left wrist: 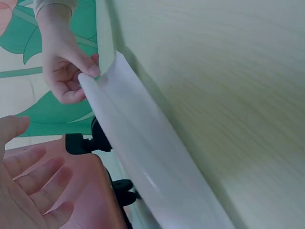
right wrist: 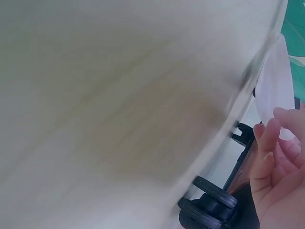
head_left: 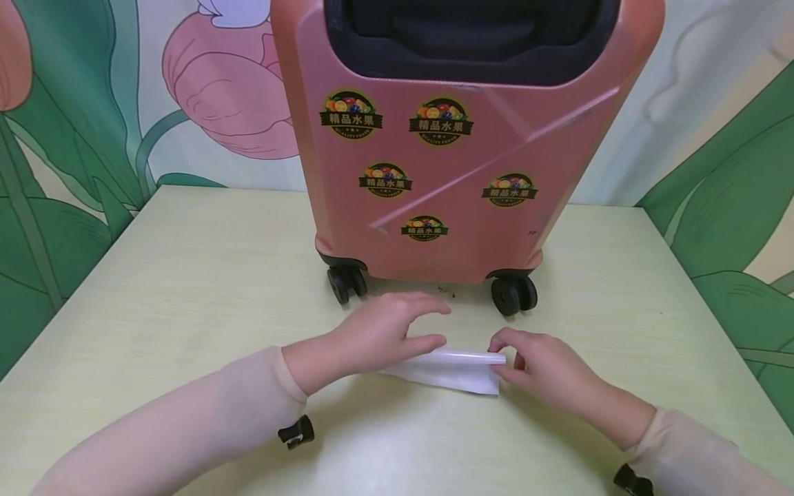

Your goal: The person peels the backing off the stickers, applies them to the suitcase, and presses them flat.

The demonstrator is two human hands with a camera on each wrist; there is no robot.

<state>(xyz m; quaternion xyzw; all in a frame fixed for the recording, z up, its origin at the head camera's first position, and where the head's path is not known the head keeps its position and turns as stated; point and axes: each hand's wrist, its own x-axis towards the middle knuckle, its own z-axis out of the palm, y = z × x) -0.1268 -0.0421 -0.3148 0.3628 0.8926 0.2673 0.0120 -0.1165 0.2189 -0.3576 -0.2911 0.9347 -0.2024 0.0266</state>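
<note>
A white glossy sheet of paper [head_left: 455,377] lies low over the table, its far edge curled into a roll. My right hand [head_left: 552,365] pinches the sheet's right end between thumb and fingers; the right wrist view also shows the paper [right wrist: 276,83] at the fingertips. My left hand [head_left: 375,332] hovers over the sheet's left part and hides it in the head view. Its fingers [left wrist: 45,179] are spread and hold nothing in the left wrist view. Behind both hands stands a pink suitcase [head_left: 459,172] bearing several round fruit stickers [head_left: 424,228].
The suitcase rests upright on the pale wooden table [head_left: 205,289] on black wheels [head_left: 513,295]. A black handle recess [head_left: 471,62] is near its top. Behind it hangs a backdrop [head_left: 229,103] printed with pink flowers and green leaves.
</note>
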